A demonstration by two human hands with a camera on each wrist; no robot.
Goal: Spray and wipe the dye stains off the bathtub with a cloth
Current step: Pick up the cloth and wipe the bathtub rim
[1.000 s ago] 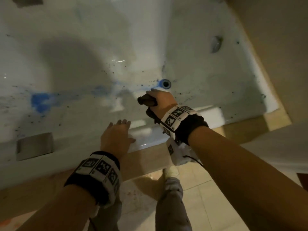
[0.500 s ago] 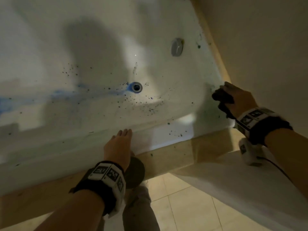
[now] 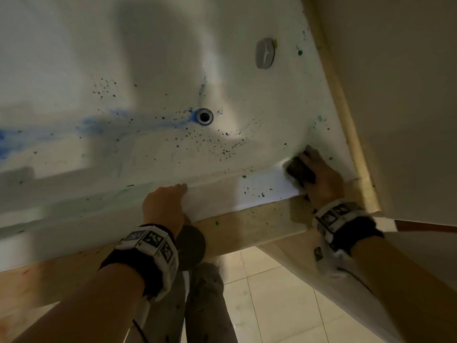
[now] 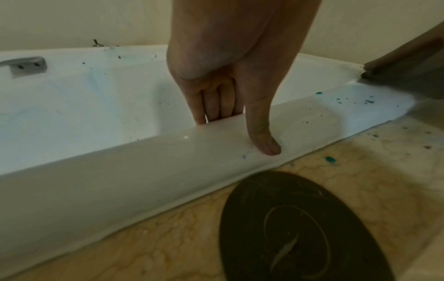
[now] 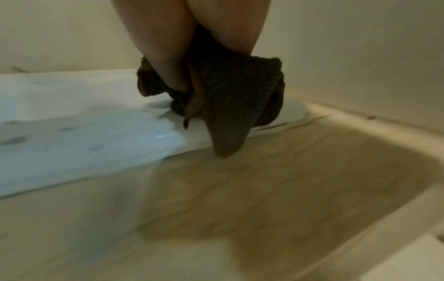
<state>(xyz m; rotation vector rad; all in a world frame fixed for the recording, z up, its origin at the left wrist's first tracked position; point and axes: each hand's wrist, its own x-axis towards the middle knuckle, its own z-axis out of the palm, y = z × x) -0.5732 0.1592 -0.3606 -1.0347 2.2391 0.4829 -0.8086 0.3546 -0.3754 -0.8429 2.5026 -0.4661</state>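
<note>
Standing nearest the camera are the person's legs [image 3: 197, 300] on pale floor tiles [image 3: 277, 293], with both forearms reaching forward over a tan stone ledge [image 3: 247, 226] that runs along the tub [image 3: 74, 214]. A dark round disc [image 4: 300, 228] sits on that ledge just below the left wrist. The left hand [image 3: 164, 206] rests on the tub's near rim, its fingers [image 4: 211, 102] hooked over the inner edge and its thumb [image 4: 261, 133] pressed flat on the rim top, holding nothing. Farther right, the right hand [image 3: 319, 174] grips a bunched dark cloth [image 3: 300, 169] and presses it on the rim at the tub's corner, close to the wall [image 3: 395, 95]; the right wrist view is blurred, but shows the cloth [image 5: 228, 98] wadded in the curled fingers and touching the white surface. Green dots [image 3: 254, 191] speckle the rim between the two hands. Beyond, on the tub floor, a blue streak [image 3: 94, 125] runs in to the drain [image 3: 204, 116], with dark specks [image 3: 212, 144] scattered round it. Highest on the far wall is a grey overflow cap [image 3: 264, 53].
</note>
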